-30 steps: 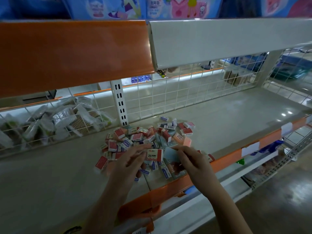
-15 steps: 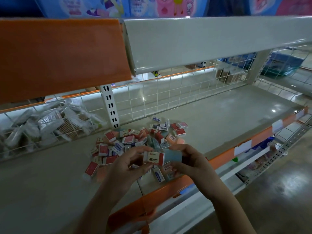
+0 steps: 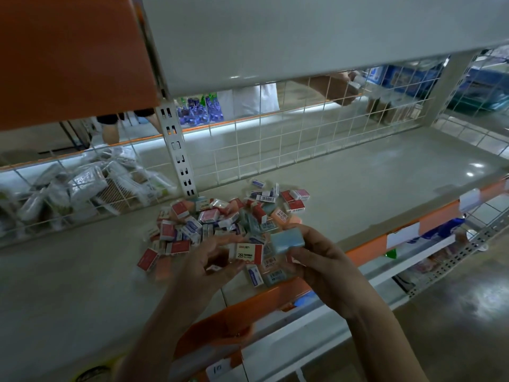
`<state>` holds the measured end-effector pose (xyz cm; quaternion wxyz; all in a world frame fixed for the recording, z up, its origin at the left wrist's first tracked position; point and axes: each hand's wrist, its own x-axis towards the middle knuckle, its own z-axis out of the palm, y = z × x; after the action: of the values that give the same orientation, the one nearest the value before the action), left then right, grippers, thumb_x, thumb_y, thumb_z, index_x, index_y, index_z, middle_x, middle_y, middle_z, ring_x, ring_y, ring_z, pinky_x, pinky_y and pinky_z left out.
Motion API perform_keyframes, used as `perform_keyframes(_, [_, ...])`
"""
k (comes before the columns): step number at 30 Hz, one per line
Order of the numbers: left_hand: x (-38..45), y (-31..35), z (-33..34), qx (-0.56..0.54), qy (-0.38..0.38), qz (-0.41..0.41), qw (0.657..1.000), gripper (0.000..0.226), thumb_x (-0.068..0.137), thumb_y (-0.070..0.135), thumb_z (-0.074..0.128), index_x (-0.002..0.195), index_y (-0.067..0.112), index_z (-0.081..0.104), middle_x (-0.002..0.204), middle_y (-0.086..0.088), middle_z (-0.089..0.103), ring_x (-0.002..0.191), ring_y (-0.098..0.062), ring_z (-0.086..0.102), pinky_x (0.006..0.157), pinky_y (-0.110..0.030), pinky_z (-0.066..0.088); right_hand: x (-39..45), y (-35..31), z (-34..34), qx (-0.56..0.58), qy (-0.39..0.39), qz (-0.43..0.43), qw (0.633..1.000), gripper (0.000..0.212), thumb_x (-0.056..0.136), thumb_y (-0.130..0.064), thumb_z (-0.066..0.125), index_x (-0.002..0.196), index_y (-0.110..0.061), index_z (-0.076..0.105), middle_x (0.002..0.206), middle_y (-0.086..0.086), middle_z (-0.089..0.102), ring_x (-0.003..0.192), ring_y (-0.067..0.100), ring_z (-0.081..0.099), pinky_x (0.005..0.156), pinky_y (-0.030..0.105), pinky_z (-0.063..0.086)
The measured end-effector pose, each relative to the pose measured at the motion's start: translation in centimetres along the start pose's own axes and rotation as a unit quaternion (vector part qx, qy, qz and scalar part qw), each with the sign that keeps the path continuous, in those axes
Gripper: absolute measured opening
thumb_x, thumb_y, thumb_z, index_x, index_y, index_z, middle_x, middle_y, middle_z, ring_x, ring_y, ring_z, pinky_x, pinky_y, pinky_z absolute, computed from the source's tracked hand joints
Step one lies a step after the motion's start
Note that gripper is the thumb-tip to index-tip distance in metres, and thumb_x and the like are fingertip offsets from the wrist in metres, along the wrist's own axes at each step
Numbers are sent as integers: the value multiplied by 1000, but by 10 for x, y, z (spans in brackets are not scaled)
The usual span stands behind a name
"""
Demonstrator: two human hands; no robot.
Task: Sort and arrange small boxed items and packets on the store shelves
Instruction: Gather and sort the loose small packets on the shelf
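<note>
A loose pile of small boxed erasers [image 3: 220, 219], red-white, blue-white and pastel, lies on the grey shelf [image 3: 358, 183] near its front edge. My left hand [image 3: 209, 266] pinches a white-and-red box marked 2B [image 3: 248, 253] between thumb and fingers, just above the pile's near side. My right hand [image 3: 319, 260] holds a pale blue eraser block [image 3: 287, 239] at its fingertips, right beside the 2B box. Both hands hover over the front of the pile.
A white wire grid [image 3: 275, 144] backs the shelf, with an upright slotted post [image 3: 179, 153]. Clear plastic packets [image 3: 82, 188] lie behind the grid at left. An orange price rail [image 3: 366, 246] edges the shelf. Another person's hand [image 3: 341, 89] shows beyond the grid.
The view has dropped and swung slightly, showing people behind the grid. My hands lifted the 2B box and the blue eraser a little off the pile, still side by side.
</note>
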<state>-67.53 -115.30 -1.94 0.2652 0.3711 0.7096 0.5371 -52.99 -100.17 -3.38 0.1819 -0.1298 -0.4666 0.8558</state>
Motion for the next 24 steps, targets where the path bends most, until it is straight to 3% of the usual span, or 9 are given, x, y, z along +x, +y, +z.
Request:
perform_keyframes(3, [0,1,1,4,5,5,1000,31,83,2,64,97,30,60,76,33,65,73,9,62,59,-7,45,2,0,1,68,30,35,997,29,79,-3,55,105,-6,68,113,20,64,98,28,66,74,30,59])
perform_keyframes(6, [-1,-1,3,4,8,15,1000,31,83,2,63,99,28,60,81,21,70,64,6,61,55,-8,43,2,2,1,61,54,59,995,33,86,-3,48,117,-10,59,119,23,57,95,33,66,71,34,60])
perform_keyframes(11, [-3,-4,7,4,20,20,1000,32,82,1,63,98,29,60,79,21,70,65,6,61,57,-8,44,0,4,3,32,68,84,994,30,85,-9,52,115,-6,55,110,22,61,87,28,69,58,26,58])
perform_keyframes(14, [-5,-8,9,-2,20,10,1000,31,81,5,66,101,28,60,86,17,71,73,2,64,62,-12,47,-1,6,4,23,44,100,994,37,81,-10,63,117,-7,56,112,20,63,92,30,67,62,26,58])
perform_keyframes(16, [-7,-12,9,2,22,4,1000,32,79,8,67,103,28,60,91,15,71,82,-2,66,68,-16,51,0,8,4,-29,30,105,994,45,73,-12,75,115,-13,59,117,18,60,99,33,65,71,33,58])
perform_keyframes(18, [-10,-15,10,4,30,3,1000,32,78,8,69,103,28,60,94,13,71,87,-5,67,72,-21,52,2,9,4,-156,33,104,982,43,73,-13,73,112,-26,60,117,12,57,103,30,62,80,39,57])
perform_keyframes(22, [-21,-15,8,-26,89,-7,996,29,69,25,72,90,44,63,92,12,71,81,-6,66,68,-21,53,8,13,10,-320,-13,55,946,46,82,-7,66,119,-25,44,117,6,54,102,18,61,75,24,56])
perform_keyframes(24, [-32,-19,-1,-18,122,-10,992,29,71,29,74,88,49,62,90,12,71,78,-6,66,65,-20,51,11,18,16,-377,-31,12,926,44,81,-5,67,113,-24,43,116,3,53,103,15,61,79,22,55])
